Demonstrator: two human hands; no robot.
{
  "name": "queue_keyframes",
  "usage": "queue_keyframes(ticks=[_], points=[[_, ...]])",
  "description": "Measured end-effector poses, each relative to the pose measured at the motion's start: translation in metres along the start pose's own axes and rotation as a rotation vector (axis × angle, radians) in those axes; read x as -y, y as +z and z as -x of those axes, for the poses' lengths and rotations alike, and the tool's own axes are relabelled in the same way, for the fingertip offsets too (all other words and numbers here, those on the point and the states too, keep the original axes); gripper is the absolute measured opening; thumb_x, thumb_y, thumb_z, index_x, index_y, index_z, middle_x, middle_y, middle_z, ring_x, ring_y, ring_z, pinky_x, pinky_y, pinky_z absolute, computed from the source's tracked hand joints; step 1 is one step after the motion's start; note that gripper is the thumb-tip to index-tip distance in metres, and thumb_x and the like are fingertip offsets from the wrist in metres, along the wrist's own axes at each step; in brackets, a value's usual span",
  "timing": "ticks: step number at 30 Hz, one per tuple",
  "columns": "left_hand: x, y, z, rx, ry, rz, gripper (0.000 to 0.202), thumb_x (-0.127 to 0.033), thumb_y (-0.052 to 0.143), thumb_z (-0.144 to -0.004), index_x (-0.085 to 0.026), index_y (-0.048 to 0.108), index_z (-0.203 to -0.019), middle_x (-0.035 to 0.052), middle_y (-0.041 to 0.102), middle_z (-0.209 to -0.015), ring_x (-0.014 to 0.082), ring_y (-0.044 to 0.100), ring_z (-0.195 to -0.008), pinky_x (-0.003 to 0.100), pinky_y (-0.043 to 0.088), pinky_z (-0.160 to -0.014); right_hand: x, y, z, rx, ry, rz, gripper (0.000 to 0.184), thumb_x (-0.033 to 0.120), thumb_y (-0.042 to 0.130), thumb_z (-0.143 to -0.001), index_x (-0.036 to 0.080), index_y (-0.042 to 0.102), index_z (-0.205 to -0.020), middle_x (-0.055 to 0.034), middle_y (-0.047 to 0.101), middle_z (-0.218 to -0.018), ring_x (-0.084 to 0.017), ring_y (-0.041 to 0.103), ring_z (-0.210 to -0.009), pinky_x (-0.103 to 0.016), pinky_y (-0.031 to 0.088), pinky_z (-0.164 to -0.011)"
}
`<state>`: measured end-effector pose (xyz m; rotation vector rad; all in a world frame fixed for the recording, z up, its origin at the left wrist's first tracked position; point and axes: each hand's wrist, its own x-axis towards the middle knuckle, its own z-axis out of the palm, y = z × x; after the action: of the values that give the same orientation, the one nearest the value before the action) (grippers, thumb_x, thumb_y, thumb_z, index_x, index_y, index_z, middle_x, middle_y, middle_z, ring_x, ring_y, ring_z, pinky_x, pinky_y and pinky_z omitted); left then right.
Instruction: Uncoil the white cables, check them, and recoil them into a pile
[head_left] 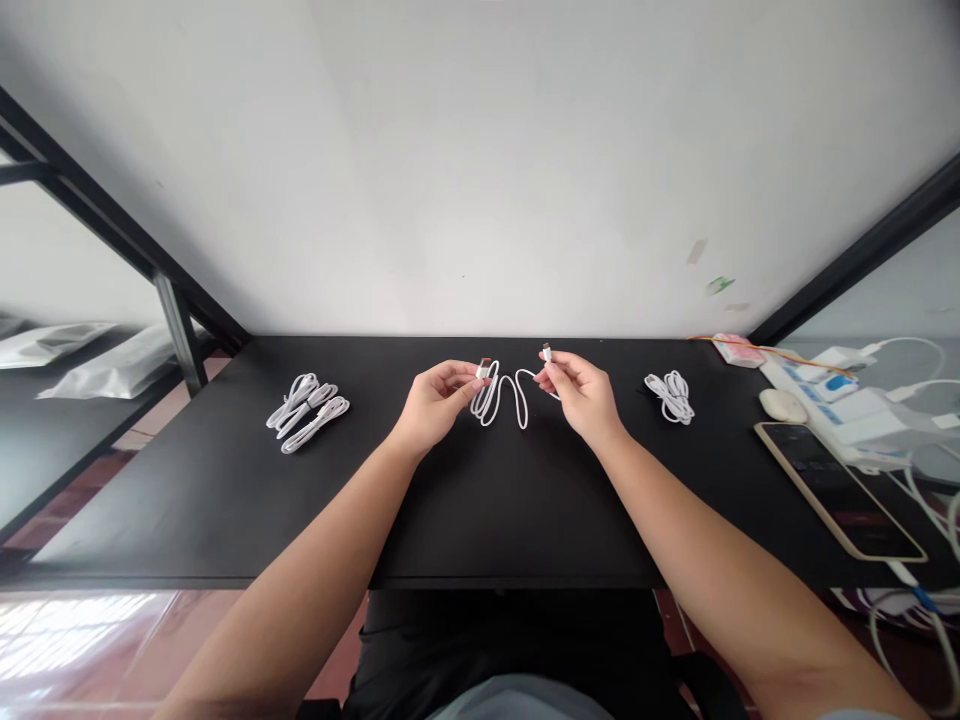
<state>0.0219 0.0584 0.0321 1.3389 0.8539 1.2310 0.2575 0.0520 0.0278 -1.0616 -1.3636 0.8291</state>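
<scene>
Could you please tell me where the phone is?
In the head view, the phone lies on the right of the table, beside the power strip.

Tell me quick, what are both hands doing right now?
Left hand: pinched closed, holding a white USB-A plug.
Right hand: pinched closed, holding a smaller white cable plug.
</scene>
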Motion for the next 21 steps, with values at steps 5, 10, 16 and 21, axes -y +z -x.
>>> queue_keyframes(ticks=[5,10,16,21], points=[[0.000,0.000,0.000,0.010,-0.007,0.079,0.040,-0.033,0.087,-0.073,-0.017,0.074,-0.108,0.0049,0.076,-0.085,0.0147,0.069,-0.075,0.031,0.055,-0.078,-0.002,0.000,0.000,-0.012,-0.110,0.201,0.041,0.055,0.055,-0.096,0.023,0.068,-0.117,-0.0016,0.062,-0.079,-0.017,0.062,-0.072,-0.036,0.057,-0.074],[0.003,0.000,0.000,0.004,0.011,0.073,0.039,-0.033,0.089,-0.069,-0.018,0.077,-0.104,0.0030,0.074,-0.077,0.0175,0.070,-0.080,0.037,0.056,-0.087,0.004,0.003,0.005,0.013,-0.142,0.310,0.039,0.055,0.054,-0.097,0.024,0.070,-0.116,-0.0011,0.059,-0.073,-0.018,0.057,-0.067,-0.035,0.053,-0.071],[0.001,0.004,0.002,0.012,0.042,0.051,0.025,-0.033,0.088,-0.071,-0.019,0.074,-0.086,-0.0001,0.068,-0.067,0.0128,0.063,-0.066,0.032,0.054,-0.074,0.008,0.005,0.004,0.133,-0.078,0.143,0.044,0.059,0.043,-0.101,0.026,0.071,-0.107,-0.0014,0.060,-0.074,-0.018,0.061,-0.075,-0.034,0.052,-0.079],[-0.004,0.009,0.002,-0.041,0.049,0.021,0.032,-0.037,0.087,-0.072,-0.017,0.062,-0.071,-0.0024,0.060,-0.063,0.0084,0.054,-0.055,0.024,0.046,-0.056,-0.003,0.010,0.001,0.157,0.028,-0.099,0.045,0.064,0.045,-0.098,0.026,0.070,-0.100,-0.0032,0.066,-0.089,-0.018,0.065,-0.090,-0.035,0.053,-0.090]])
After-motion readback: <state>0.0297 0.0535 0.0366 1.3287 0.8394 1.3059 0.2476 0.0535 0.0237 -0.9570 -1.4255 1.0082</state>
